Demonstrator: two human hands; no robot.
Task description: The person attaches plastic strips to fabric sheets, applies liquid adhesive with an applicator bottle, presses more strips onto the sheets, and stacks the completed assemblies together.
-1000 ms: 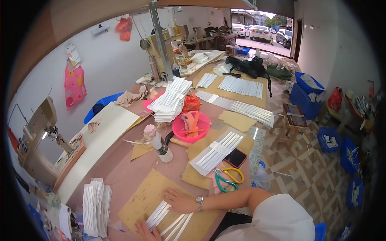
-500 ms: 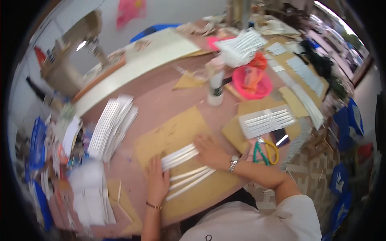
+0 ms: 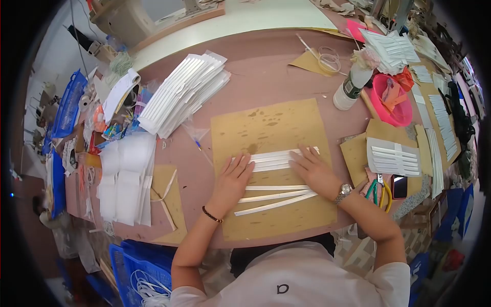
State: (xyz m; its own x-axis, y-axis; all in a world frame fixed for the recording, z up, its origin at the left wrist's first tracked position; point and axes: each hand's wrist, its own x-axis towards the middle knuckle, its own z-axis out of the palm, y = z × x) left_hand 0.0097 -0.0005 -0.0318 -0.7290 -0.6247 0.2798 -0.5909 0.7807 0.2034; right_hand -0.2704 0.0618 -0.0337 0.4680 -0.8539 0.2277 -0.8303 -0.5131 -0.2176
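Note:
A small white sheet with silvery strips across it lies on a stained tan board in front of me. My left hand lies flat on its left end, fingers stretched out. On its right end rests my right hand, also flat with the fingers a little apart. Just below the sheet, several loose white strips fan out on the board, their right ends near my right wrist. Neither hand grips anything; what is under the palms is hidden.
A stack of striped white sheets lies at the upper left, with white sheets below it. On the right are a bottle, a pink basin, another striped sheet, scissors and a phone.
The head view has turned, so the table now appears straighter and sharper. Both hands stay on the two ends of the striped sheet, and the loose strips lie below it as before.

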